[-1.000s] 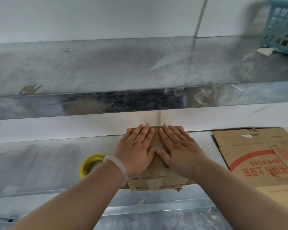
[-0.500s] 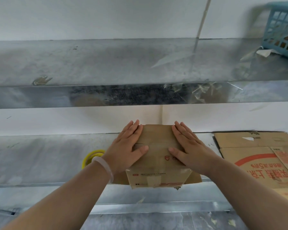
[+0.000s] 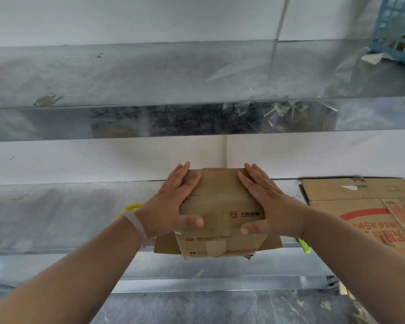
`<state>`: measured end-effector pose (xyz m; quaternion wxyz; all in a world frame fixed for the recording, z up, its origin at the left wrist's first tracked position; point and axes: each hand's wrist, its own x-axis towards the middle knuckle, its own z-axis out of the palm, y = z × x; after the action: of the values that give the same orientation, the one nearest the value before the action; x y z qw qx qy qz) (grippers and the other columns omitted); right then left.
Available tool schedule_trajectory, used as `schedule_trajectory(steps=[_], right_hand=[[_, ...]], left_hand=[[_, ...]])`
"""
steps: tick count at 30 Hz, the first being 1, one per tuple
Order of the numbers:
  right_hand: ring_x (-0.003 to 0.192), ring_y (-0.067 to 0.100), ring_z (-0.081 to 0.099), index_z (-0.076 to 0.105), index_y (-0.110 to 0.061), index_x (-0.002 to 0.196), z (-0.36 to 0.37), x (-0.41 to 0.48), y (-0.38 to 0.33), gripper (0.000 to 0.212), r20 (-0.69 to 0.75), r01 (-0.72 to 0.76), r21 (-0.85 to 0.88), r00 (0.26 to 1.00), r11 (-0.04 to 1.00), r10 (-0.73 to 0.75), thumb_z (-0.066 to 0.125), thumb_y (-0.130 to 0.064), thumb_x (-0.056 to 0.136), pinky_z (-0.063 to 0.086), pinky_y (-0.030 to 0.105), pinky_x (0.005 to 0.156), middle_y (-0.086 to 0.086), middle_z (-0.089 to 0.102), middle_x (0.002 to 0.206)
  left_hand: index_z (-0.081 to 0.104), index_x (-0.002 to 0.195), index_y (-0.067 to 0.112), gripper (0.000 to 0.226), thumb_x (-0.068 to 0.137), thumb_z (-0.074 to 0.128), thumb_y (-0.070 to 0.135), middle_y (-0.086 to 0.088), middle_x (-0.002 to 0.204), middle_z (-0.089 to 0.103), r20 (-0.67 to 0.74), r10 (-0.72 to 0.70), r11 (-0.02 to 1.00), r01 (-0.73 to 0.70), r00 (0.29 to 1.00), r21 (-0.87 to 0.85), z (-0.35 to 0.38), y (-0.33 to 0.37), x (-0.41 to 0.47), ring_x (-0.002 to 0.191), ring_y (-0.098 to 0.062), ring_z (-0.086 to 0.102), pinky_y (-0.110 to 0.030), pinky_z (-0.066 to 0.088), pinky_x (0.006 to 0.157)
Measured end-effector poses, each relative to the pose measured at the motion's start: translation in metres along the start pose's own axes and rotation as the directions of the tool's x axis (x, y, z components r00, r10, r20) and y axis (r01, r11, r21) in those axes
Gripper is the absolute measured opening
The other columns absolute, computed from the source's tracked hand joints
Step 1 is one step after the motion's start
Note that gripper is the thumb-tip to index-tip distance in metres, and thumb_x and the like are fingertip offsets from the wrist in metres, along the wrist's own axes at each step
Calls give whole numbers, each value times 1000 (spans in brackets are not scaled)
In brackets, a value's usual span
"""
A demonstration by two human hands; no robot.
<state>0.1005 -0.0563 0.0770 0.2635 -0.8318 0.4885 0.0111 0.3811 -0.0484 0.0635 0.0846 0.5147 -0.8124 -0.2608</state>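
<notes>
A small brown cardboard box (image 3: 220, 197) with a red logo and printed labels sits on the lower metal shelf (image 3: 56, 218), its front overhanging the shelf edge. My left hand (image 3: 171, 206) lies along the box's left top edge, fingers straight and thumb spread over the top. My right hand (image 3: 269, 204) mirrors it on the right edge. Both press on the closed top flaps. A pale bangle is on my left wrist.
A yellow tape roll (image 3: 129, 209) lies just left of the box, partly hidden by my left wrist. Flattened cardboard (image 3: 360, 199) with red print covers the shelf's right side, a green object (image 3: 304, 246) by its edge. A blue basket (image 3: 398, 26) stands on the upper shelf (image 3: 126, 73).
My hands have slid apart from the middle of the box top to its left and right edges. The red logo on the top has come into sight.
</notes>
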Motion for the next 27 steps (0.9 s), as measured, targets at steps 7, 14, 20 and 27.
schedule_trajectory(steps=[7,14,20,27], right_hand=[[132,0,-45,-30,-36,147,-6,0,2,137,104,44,-150,994,988,-28,61,-85,58,2,41,121,-21,-51,142],[131,-1,-46,-30,-36,147,-1,-1,1,127,94,31,-139,995,990,-18,70,-64,74,0,30,116,-18,-50,144],[144,-6,-10,-12,-43,152,11,-6,-6,104,-139,-89,494,974,865,179,45,-82,74,7,33,122,-33,-22,154],[115,9,42,3,-40,154,43,2,-25,61,-256,-146,775,817,615,516,38,-36,104,38,28,92,-14,37,137]], left_hand=[[-26,146,34,134,58,62,82,14,142,-49,166,34,950,-84,986,301,-11,-1,-4,132,-6,-44,-34,-5,112],[-25,146,34,123,68,60,76,14,145,-45,98,42,947,-71,994,315,-3,-2,-7,133,-5,-41,-33,1,114],[-26,145,35,136,49,55,90,19,151,-30,-28,-137,955,125,990,-270,2,3,-13,143,-4,-11,-28,14,116],[28,149,31,57,95,41,42,25,127,43,-425,-507,669,31,750,-743,61,38,-11,119,5,44,-13,37,99]])
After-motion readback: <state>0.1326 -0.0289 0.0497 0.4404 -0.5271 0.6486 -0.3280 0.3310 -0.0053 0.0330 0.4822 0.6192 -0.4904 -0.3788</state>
